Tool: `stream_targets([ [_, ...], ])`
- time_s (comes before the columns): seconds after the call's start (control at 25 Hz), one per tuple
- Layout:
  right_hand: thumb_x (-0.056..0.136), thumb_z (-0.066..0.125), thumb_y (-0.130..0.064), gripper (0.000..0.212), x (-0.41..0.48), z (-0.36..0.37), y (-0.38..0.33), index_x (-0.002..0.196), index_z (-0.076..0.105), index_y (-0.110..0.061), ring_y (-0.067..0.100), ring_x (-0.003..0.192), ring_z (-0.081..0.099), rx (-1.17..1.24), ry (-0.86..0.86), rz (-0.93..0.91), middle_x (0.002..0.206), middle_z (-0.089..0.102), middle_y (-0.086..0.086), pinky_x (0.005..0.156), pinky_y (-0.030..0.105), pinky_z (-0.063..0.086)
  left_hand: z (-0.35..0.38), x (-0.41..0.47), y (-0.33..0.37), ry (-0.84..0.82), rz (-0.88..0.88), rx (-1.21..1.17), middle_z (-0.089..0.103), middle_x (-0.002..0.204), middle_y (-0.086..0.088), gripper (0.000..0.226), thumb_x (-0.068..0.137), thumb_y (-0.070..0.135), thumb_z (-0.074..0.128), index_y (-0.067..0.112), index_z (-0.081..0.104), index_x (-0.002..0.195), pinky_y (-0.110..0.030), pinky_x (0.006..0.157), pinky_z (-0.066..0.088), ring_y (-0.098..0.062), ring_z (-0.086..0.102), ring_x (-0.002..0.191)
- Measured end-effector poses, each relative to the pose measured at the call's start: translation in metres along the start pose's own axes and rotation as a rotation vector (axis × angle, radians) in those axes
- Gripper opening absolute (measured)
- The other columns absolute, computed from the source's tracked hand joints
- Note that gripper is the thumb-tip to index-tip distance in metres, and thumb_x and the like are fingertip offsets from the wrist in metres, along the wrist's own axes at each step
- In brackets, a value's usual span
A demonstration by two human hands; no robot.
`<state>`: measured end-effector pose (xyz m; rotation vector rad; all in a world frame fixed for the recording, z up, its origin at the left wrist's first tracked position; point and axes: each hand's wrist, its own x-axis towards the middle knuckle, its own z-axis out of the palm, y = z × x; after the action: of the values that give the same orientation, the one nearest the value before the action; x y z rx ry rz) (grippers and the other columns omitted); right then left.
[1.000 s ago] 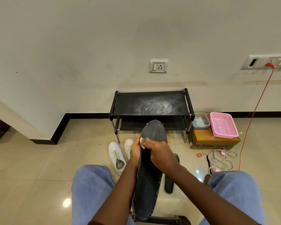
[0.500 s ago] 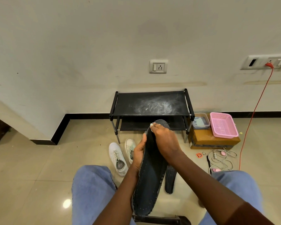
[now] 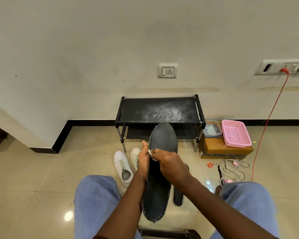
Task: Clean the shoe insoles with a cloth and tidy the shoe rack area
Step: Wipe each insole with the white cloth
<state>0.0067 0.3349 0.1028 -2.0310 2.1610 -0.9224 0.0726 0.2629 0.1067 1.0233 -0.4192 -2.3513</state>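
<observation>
White cloth [image 3: 151, 153] in right hand [image 3: 169, 165] now back mid-insole [image 3: 160, 171], off toe; left hand [image 3: 143, 160] gripping edge.

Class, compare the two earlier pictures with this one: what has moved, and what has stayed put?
The right hand, pressing the white cloth, has slid back down from the toe of the dark insole to its middle. The left hand keeps gripping the insole's edge. The shoe rack and white sneakers are unchanged.

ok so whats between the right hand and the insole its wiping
A small white cloth, mostly hidden under the right hand, is pressed against the dark insole. The head view shows only a bit of it at the fingertips.
</observation>
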Motion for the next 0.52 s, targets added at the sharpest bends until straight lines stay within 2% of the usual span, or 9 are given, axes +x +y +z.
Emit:
stream_targets([
  [0.12,0.074,0.062,-0.005,0.021,0.001,0.006,0.002,0.092,0.07,-0.004,0.022,0.079,0.071,-0.049,-0.016,-0.001,0.092,0.072,0.011,0.068,0.031,0.057,0.002,-0.001,0.0,-0.046,-0.037,-0.018,0.069,0.064,-0.014,0.085,0.093,0.059,0.021,0.0,0.073,0.06,-0.025,0.045,0.054,-0.02,0.069,0.056],
  [0.2,0.077,0.065,-0.004,0.02,0.008,0.006,0.006,0.097,0.067,-0.004,0.024,0.08,0.07,-0.084,-0.067,0.024,0.098,0.07,0.012,0.067,0.032,0.058,0.003,-0.005,-0.004,-0.073,-0.02,0.0,0.069,0.075,-0.014,0.079,0.089,0.063,0.026,0.002,0.074,0.071,-0.026,0.054,0.056,-0.022,0.07,0.068],
  [0.32,0.086,0.058,-0.006,0.021,0.026,-0.002,0.018,0.107,0.062,-0.004,0.028,0.09,0.066,-0.141,-0.086,0.061,0.111,0.063,0.013,0.072,0.034,0.054,0.006,-0.014,-0.012,-0.136,-0.023,0.045,0.071,0.079,-0.013,0.066,0.091,0.054,0.033,0.007,0.077,0.074,-0.027,0.057,0.058,-0.022,0.071,0.072],
  [0.4,0.093,0.047,-0.011,0.028,0.039,-0.01,0.03,0.121,0.054,-0.006,0.029,0.105,0.06,-0.179,-0.086,0.155,0.126,0.055,0.013,0.082,0.036,0.05,0.005,-0.017,-0.014,-0.182,-0.073,0.096,0.073,0.076,-0.013,0.069,0.097,0.046,0.026,0.01,0.078,0.07,-0.029,0.053,0.057,-0.022,0.072,0.067],
  [0.52,0.096,0.038,-0.008,0.029,0.049,-0.017,0.041,0.122,0.051,-0.007,0.03,0.105,0.058,-0.172,-0.068,0.349,0.124,0.054,0.012,0.083,0.037,0.046,0.001,-0.013,-0.016,-0.159,-0.078,0.111,0.073,0.082,-0.015,0.074,0.099,0.047,0.021,0.008,0.078,0.075,-0.032,0.059,0.058,-0.025,0.072,0.072],
])
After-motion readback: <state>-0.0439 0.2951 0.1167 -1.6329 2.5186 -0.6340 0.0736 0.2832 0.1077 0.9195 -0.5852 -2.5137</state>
